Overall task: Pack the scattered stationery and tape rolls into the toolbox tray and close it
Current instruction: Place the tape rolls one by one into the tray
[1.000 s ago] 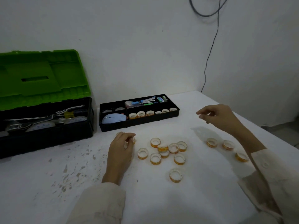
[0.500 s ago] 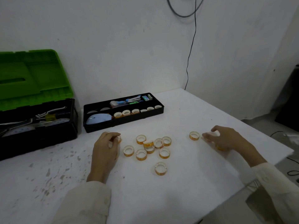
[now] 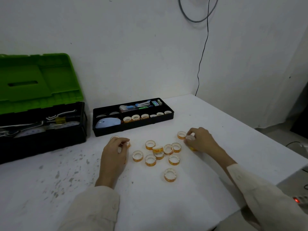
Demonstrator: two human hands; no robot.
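Observation:
Several small orange tape rolls (image 3: 157, 151) lie scattered on the white table (image 3: 191, 189), one apart nearer me (image 3: 170, 175). My left hand (image 3: 115, 154) curls over tape rolls at the left of the cluster. My right hand (image 3: 200, 140) grips tape rolls at the right, next to another roll (image 3: 181, 135). The black toolbox tray (image 3: 133, 127) sits behind, holding a row of tape rolls (image 3: 135, 117), a blue mouse-shaped item (image 3: 108, 122) and stationery (image 3: 140, 105). The toolbox (image 3: 41, 135) stands open at the left with its green lid (image 3: 38, 80) raised.
Tools lie inside the toolbox base. A black cable (image 3: 202, 55) hangs down the wall behind the table's far corner. The table's right edge runs diagonally past my right arm; a power strip with a red light (image 3: 297, 200) sits below it.
My right hand came down from mid-air onto the rolls at the right and drew them toward the cluster. My left hand stayed on its rolls.

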